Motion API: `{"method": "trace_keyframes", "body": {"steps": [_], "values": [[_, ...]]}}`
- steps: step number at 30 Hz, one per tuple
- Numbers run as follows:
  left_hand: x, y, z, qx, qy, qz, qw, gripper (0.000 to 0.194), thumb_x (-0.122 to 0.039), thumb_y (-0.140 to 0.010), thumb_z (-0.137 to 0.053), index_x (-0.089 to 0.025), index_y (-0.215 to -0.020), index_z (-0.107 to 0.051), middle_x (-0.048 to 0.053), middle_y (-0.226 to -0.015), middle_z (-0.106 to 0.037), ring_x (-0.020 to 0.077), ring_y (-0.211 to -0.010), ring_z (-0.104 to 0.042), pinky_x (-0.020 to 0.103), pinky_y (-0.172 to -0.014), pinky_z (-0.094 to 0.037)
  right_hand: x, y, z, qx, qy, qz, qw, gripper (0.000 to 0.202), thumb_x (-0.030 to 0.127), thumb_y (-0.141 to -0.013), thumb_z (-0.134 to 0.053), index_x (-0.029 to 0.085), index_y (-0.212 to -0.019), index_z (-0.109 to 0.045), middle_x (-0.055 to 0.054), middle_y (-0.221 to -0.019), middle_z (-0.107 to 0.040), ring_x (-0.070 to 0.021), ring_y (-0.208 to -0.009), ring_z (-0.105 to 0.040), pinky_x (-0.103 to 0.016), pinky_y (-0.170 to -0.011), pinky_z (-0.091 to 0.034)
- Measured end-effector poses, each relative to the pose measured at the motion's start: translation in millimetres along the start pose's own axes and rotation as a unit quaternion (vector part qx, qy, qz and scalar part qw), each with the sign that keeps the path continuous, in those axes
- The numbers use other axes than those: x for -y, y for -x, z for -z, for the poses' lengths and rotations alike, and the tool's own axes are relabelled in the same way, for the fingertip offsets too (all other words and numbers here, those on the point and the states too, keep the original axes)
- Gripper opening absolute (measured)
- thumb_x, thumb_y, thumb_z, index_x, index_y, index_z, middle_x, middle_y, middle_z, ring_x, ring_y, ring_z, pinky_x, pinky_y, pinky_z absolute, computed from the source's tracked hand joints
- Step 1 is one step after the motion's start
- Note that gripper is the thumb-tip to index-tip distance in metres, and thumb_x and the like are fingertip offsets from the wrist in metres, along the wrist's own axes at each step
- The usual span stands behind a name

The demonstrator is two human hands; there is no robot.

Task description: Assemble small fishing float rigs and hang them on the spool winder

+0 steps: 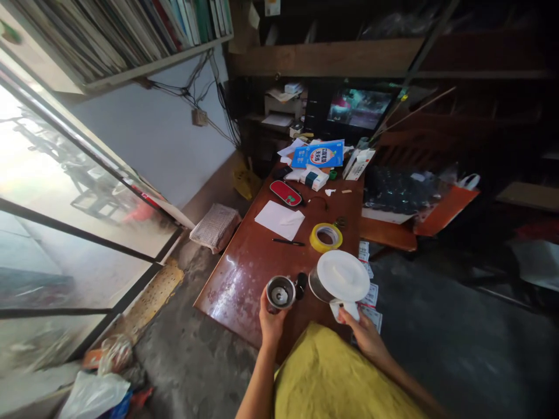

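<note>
My left hand [271, 320] is wrapped round a dark metal cup [280, 293], open at the top, near the table's front edge. To the right, my right hand [360, 327] grips the white handle of a lidded jug [343, 275], whose white lid faces up. Between the two vessels is a small black object [301, 285] that I cannot make out. Behind the jug lies a roll of yellow tape [325, 237] on the brown table [236, 279]. A black pen [288, 242] and a white sheet of paper [279, 220] lie farther left.
Farther back are a red case [286, 193], a blue booklet [318, 154] and a white box [358, 164]. A chair [388, 233] with bags stands at the right. A wrapped bundle [215, 227] sits beside the table's left edge.
</note>
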State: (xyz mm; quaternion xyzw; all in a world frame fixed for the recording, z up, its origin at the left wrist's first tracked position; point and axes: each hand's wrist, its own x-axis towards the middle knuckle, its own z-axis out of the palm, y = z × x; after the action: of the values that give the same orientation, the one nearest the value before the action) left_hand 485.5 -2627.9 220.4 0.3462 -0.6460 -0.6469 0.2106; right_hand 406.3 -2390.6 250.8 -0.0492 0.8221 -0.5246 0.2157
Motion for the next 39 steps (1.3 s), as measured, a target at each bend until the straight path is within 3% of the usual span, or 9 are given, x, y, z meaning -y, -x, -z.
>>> {"method": "trace_keyframes", "body": {"steps": [4,7,10,16,22,25,30,39], "values": [[2.4,25.4,8.5,0.024,-0.001,0.003,1.0,0.06,-0.025,-0.077,-0.076,-0.016,-0.131,-0.052,0.013,-0.129,-0.061,0.029,-0.117,-0.059,0.052,-0.099,-0.047,3.5,3.3,25.6,-0.005,0.017,-0.001,1.0,0.042,0.053,-0.091,-0.055,0.014,-0.078,-0.061,0.002,-0.07,-0.06,-0.0124,-0.064,-0.058,-0.029,-0.064,-0.05],[2.3,37.0,12.5,0.047,0.001,0.011,0.999,0.067,-0.024,-0.071,-0.08,-0.017,-0.131,-0.052,0.013,-0.127,-0.063,0.028,-0.112,-0.062,0.049,-0.096,-0.05,19.6,5.0,47.6,0.037,0.037,-0.001,0.999,0.047,0.062,-0.076,-0.064,0.016,-0.068,-0.062,0.003,-0.059,-0.056,-0.0125,-0.056,-0.052,-0.027,-0.056,-0.045],[4.1,42.3,14.2,0.07,0.0,0.019,0.997,0.069,-0.025,-0.071,-0.081,-0.018,-0.132,-0.051,0.012,-0.124,-0.064,0.0265,-0.105,-0.065,0.046,-0.09,-0.054,39.1,7.8,62.9,0.091,0.06,-0.004,0.994,0.044,0.061,-0.064,-0.07,0.017,-0.065,-0.065,0.001,-0.055,-0.055,-0.0135,-0.052,-0.046,-0.026,-0.05,-0.04],[9.8,45.7,13.7,0.111,0.001,0.021,0.994,0.065,-0.028,-0.077,-0.077,-0.019,-0.135,-0.048,0.011,-0.121,-0.064,0.0237,-0.098,-0.066,0.043,-0.084,-0.056,75.8,19.4,81.1,0.202,0.128,0.007,0.971,0.041,0.055,-0.066,-0.067,0.016,-0.059,-0.062,0.001,-0.055,-0.05,-0.0124,-0.053,-0.039,-0.025,-0.049,-0.033],[13.5,49.3,14.8,0.131,0.0,0.02,0.991,0.061,-0.028,-0.081,-0.072,-0.02,-0.136,-0.046,0.012,-0.125,-0.061,0.0231,-0.097,-0.066,0.044,-0.083,-0.056,109.0,33.3,83.7,0.253,0.213,0.036,0.943,0.039,0.047,-0.077,-0.063,0.014,-0.057,-0.056,0.001,-0.055,-0.046,-0.0104,-0.055,-0.035,-0.024,-0.05,-0.026],[13.5,51.7,17.4,0.14,-0.002,0.016,0.99,0.058,-0.028,-0.083,-0.071,-0.02,-0.135,-0.048,0.013,-0.132,-0.057,0.0257,-0.106,-0.063,0.046,-0.088,-0.055,122.1,37.6,81.1,0.262,0.269,0.036,0.926,0.037,0.046,-0.08,-0.061,0.014,-0.061,-0.057,0.001,-0.056,-0.049,-0.0106,-0.054,-0.037,-0.024,-0.049,-0.027],[11.7,57.6,18.0,0.151,-0.008,0.029,0.988,0.053,-0.028,-0.085,-0.068,-0.02,-0.134,-0.05,0.013,-0.135,-0.055,0.0262,-0.109,-0.062,0.046,-0.089,-0.054,141.4,40.6,79.9,0.251,0.356,0.05,0.899,0.029,0.04,-0.075,-0.062,0.016,-0.059,-0.059,0.0,-0.055,-0.053,-0.0128,-0.052,-0.044,-0.025,-0.049,-0.03],[7.5,63.9,11.5,0.17,-0.006,0.032,0.985,0.047,-0.03,-0.087,-0.065,-0.018,-0.131,-0.052,0.012,-0.13,-0.059,0.0254,-0.108,-0.063,0.047,-0.09,-0.054,143.7,43.7,82.9,0.236,0.388,0.038,0.89,0.028,0.039,-0.075,-0.059,0.017,-0.057,-0.06,-0.001,-0.052,-0.055,-0.014,-0.049,-0.047,-0.026,-0.048,-0.031]]}}
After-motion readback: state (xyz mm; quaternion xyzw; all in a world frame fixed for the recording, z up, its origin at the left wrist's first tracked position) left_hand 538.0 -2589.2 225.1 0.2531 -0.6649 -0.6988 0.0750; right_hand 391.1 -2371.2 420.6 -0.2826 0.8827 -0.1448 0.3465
